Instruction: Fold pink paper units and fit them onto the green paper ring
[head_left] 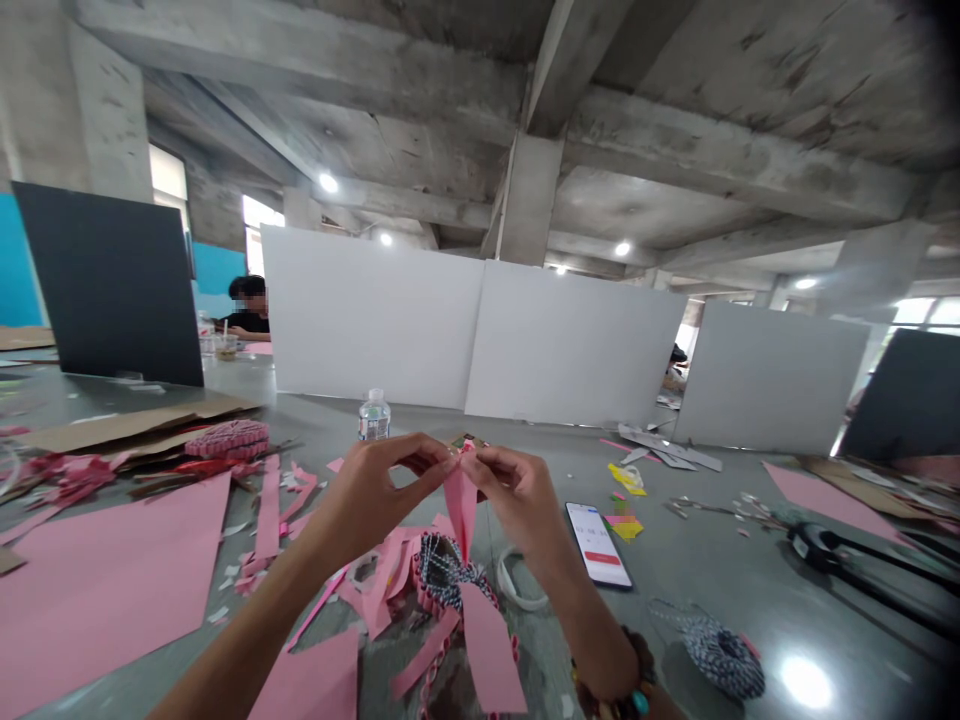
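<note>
- Near edge: a beaded bracelet (637, 680) is circling the right wrist; a coil of black-and-white cord (724, 655) is resting on the grey counter (701, 575), to the right.
- Work piece: a cord-and-paper piece (442, 570) is lying between the forearms, with a pink paper flap (491, 650) extending toward the worker.
- Held part: a folded pink strip (461, 505) is hanging above that piece, its lower end meeting the cord; I cannot tell whether they are joined.
- Left hand (394, 478): the fingers are pinching the strip's top, thumb against forefinger.
- Right hand (521, 492): the fingers are pinching the same end, tips just beside the left ones.
- Flanks: a large pink sheet (105, 590) is lying left; a lit phone (600, 545) is lying right, near the right hand.
- Beyond: a clear bottle (373, 415) is standing upright before white panels (375, 320).
- Far left: another person (253, 315) is sitting past the panels.
</note>
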